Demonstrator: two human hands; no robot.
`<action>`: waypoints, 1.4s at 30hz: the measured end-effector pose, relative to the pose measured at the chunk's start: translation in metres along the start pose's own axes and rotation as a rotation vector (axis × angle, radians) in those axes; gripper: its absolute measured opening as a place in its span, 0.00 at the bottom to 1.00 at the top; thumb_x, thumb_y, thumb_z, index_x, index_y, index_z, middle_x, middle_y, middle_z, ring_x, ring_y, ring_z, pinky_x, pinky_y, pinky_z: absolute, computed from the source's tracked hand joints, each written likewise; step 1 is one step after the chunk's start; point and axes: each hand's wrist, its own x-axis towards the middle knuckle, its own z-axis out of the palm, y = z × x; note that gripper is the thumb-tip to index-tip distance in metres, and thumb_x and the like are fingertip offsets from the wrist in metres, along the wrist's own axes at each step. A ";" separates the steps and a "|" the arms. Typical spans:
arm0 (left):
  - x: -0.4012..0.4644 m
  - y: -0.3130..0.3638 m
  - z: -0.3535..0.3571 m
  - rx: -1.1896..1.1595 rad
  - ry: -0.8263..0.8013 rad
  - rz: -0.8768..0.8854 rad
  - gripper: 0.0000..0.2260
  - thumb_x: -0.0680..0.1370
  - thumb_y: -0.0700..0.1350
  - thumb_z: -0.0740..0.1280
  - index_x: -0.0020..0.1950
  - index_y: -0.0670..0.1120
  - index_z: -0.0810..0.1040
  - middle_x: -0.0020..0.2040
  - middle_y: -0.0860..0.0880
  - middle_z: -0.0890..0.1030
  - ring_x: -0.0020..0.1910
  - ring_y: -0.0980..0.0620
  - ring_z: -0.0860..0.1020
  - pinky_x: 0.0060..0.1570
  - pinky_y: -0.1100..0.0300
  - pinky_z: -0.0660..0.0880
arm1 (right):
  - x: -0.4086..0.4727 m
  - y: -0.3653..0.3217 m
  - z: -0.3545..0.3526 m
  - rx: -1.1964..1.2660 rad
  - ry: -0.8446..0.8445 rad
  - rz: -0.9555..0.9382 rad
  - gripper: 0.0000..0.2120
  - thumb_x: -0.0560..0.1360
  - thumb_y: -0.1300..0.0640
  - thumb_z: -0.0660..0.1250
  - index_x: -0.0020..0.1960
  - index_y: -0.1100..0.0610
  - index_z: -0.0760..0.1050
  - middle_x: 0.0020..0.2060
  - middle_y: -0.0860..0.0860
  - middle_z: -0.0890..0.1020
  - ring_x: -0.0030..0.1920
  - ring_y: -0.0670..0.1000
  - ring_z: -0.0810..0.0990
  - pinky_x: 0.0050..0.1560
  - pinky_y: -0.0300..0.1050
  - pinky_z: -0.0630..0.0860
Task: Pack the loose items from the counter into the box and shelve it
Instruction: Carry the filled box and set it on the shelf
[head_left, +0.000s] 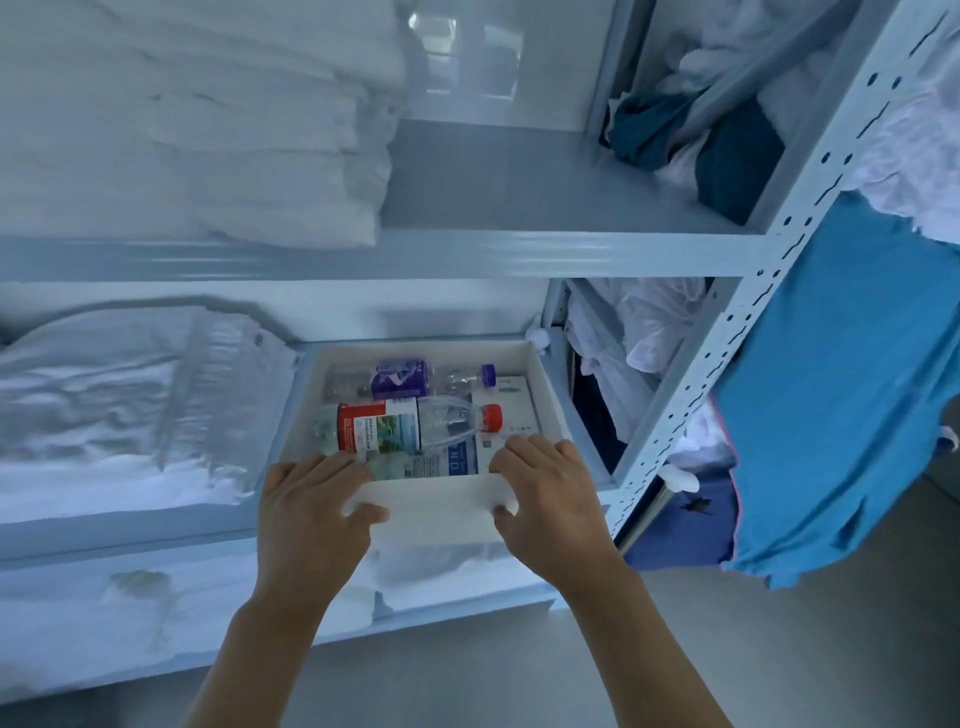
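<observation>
Folded white linen (130, 410) lies at the far left of the middle shelf (119, 530), with another stack of white towels (197, 130) on the shelf above. Just beside the linen sits the one white box (540, 379), open at the top and resting on the middle shelf, its near wall jutting past the shelf's front edge.

The left hand (306, 514) grips the near wall of the box at its left corner, fingers curled over the rim and thumb pressed on the outer face. Inside lie two plastic bottles, both on their sides with the long axis running left to right and caps pointing right: the purple-labelled bottle (405, 379) at the back, the red-capped bottle (410, 428) in front of it. Under them lie flat printed packets (467, 454); their number cannot be told.

The right hand (545, 493) grips the same wall at its right corner, fingers over the rim, thumb on the outside.

Further right stands the perforated shelf post (727, 343), then a blue cloth (841, 395) hanging at the far right.
</observation>
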 end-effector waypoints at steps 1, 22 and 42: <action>0.001 0.002 0.000 0.007 0.023 0.002 0.12 0.62 0.49 0.80 0.41 0.49 0.82 0.45 0.54 0.85 0.44 0.51 0.79 0.48 0.59 0.63 | 0.003 0.004 -0.001 0.011 0.010 -0.018 0.22 0.59 0.57 0.83 0.49 0.51 0.78 0.46 0.44 0.81 0.47 0.48 0.77 0.49 0.40 0.63; 0.069 -0.046 0.039 0.063 -0.039 -0.047 0.18 0.57 0.44 0.86 0.40 0.50 0.82 0.43 0.55 0.85 0.41 0.50 0.80 0.47 0.59 0.63 | 0.088 0.029 0.048 0.110 -0.058 -0.008 0.18 0.62 0.60 0.80 0.49 0.51 0.78 0.47 0.44 0.81 0.48 0.47 0.78 0.51 0.39 0.64; 0.118 -0.136 0.068 0.015 -0.089 -0.032 0.18 0.57 0.47 0.87 0.40 0.50 0.83 0.43 0.55 0.86 0.41 0.52 0.83 0.50 0.60 0.69 | 0.162 0.010 0.123 0.047 -0.024 -0.009 0.19 0.62 0.58 0.82 0.50 0.53 0.80 0.48 0.47 0.82 0.50 0.51 0.80 0.52 0.46 0.72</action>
